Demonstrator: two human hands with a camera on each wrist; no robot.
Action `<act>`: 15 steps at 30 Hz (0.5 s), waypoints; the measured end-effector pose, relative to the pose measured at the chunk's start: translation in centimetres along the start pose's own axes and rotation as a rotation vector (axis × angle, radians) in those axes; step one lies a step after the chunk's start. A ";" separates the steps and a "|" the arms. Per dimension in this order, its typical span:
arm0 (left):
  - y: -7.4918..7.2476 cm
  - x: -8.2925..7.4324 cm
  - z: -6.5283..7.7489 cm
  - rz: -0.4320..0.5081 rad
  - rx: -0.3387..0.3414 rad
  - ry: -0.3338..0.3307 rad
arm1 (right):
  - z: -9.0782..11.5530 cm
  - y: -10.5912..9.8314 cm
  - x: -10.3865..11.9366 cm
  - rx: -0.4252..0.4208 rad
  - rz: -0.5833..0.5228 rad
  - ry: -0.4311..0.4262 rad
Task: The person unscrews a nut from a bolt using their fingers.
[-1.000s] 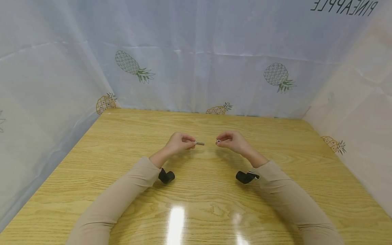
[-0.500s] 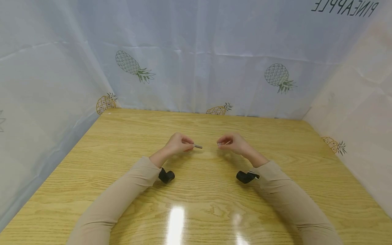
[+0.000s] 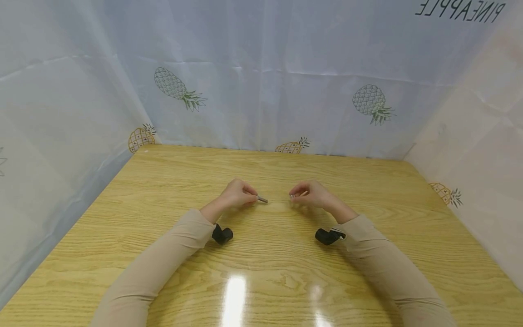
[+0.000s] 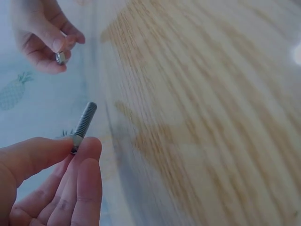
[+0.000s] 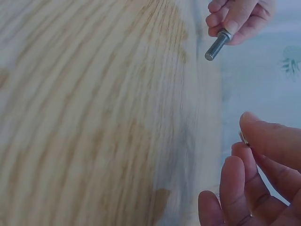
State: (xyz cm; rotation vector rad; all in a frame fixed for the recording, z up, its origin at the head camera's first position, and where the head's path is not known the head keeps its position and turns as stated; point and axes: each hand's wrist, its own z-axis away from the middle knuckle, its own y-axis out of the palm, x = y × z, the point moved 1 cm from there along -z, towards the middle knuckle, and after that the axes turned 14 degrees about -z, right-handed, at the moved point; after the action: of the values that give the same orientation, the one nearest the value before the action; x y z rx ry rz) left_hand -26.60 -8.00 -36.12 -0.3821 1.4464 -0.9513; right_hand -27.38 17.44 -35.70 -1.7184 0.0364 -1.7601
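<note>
My left hand (image 3: 239, 194) pinches a grey metal bolt (image 4: 86, 119) between thumb and fingers. Its threaded shank sticks out toward the other hand, tip slightly lowered in the head view. At the fingertips a wider part of the bolt shows, partly covered. Opposite, my right hand (image 3: 312, 193) pinches a small shiny nut (image 4: 61, 57) between thumb and fingertip. Only a thin edge of that nut shows in the right wrist view, the rest hidden by the thumb. A gap separates bolt and nut, both held above the wooden table (image 3: 278, 254).
Black wrist-worn pieces (image 3: 222, 235) sit under both forearms, close to the tabletop. A pale curtain (image 3: 261, 104) with printed pineapples stands behind the table and along both sides. Bright light reflections lie on the near tabletop.
Both hands have sunk a little. The bolt's tip has moved slightly left and now slants down. The nut has turned, so its hole no longer faces the head camera.
</note>
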 end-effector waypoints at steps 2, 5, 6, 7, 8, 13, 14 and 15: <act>0.0 0.0 -0.1 -0.003 0.007 0.002 | 0.0 0.0 0.0 0.002 0.002 0.006; 0.1 0.1 -0.1 -0.007 0.011 -0.003 | 0.1 0.0 0.0 0.010 0.005 0.013; 0.2 0.1 -0.2 -0.009 0.012 -0.005 | 0.1 0.0 0.1 0.013 0.006 0.016; 0.2 0.1 -0.2 -0.013 0.011 -0.007 | 0.1 0.0 0.1 0.014 0.010 0.019; 0.2 0.1 -0.2 -0.016 0.011 -0.010 | 0.1 0.0 0.1 0.017 0.013 0.020; 0.2 0.1 -0.2 -0.039 0.007 -0.008 | 0.0 -0.1 -0.1 0.015 0.029 0.035; 0.2 0.1 -0.2 -0.043 0.008 -0.004 | -0.1 -0.1 -0.1 0.015 0.028 0.037; 0.2 0.1 -0.2 -0.053 0.006 0.003 | -0.1 -0.1 -0.2 0.014 0.030 0.038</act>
State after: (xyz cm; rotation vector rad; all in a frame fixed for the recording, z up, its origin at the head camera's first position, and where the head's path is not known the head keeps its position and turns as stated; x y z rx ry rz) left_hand -26.75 -7.88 -36.31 -0.4161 1.4419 -0.9987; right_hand -27.52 17.56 -35.80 -1.6662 0.0659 -1.7672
